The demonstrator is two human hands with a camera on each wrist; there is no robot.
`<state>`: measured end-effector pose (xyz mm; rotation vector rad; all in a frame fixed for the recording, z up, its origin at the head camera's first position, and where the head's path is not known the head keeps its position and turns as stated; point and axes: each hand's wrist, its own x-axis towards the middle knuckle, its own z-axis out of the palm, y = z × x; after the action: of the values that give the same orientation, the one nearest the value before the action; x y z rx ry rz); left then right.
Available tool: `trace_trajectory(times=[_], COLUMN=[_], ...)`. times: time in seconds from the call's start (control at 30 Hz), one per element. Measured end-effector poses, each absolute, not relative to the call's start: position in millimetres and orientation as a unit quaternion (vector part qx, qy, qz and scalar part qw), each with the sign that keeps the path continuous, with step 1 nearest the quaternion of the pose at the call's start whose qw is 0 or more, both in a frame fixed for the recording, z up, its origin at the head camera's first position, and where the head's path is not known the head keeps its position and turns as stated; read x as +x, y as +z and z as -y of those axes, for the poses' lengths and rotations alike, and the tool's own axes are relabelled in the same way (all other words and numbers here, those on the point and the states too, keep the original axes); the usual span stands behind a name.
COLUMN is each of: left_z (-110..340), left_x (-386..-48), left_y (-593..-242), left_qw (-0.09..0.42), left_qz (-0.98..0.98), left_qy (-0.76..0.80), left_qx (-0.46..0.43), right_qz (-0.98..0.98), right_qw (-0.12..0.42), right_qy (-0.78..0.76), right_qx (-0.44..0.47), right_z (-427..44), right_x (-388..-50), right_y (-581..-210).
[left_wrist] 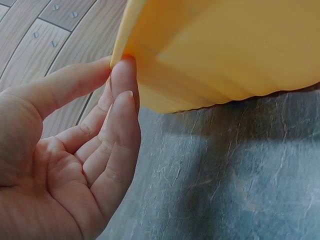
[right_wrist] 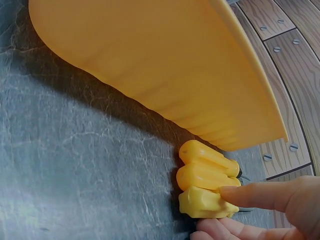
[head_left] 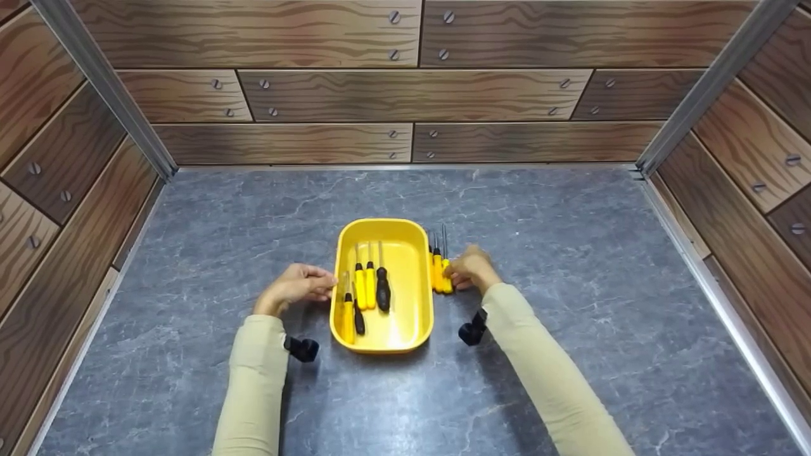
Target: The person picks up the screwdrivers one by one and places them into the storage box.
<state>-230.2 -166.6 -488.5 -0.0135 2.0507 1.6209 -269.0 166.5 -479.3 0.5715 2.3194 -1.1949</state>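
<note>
Head view: my left hand (head_left: pixel 298 286) pinches the yellow tray (head_left: pixel 408 285), likely steadying it, while my right hand (head_left: pixel 473 268) pinches the outermost screwdriver (head_left: pixel 447 284) beside it.

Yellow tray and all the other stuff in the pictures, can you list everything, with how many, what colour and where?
tray: one, yellow, on the table
screwdrivers: five, three yellow-handled and two black-handled, inside the tray
more screwdrivers: three, yellow-handled, side by side just right of the tray
table: one, grey with pale streaks, under everything
walls: three, brown wood-patterned, at the back and both sides
screw heads: many, grey, on the walls
metal strips: several, silver-grey, along corners and edges
wrist cameras: two, black, one at each wrist
sleeves: two, pale yellow, on the arms
left hand: one, pinching the tray's left rim
right hand: one, pinching the end screwdriver
</note>
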Motion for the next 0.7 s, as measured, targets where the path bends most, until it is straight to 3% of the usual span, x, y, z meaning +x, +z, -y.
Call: trace_trajectory(times=[0.7], left_z=[165.5], left_x=[-230.5], left_y=[-488.3], left_qw=[0.262], left_qz=[-0.76], left_qy=[0.595], left_qx=[-0.011], right_qz=[-0.824], right_qw=[0.228], right_qy=[-0.472], right_qx=[0.216], right_z=[-168.5], right_x=[-266.1], right_y=[-482.7])
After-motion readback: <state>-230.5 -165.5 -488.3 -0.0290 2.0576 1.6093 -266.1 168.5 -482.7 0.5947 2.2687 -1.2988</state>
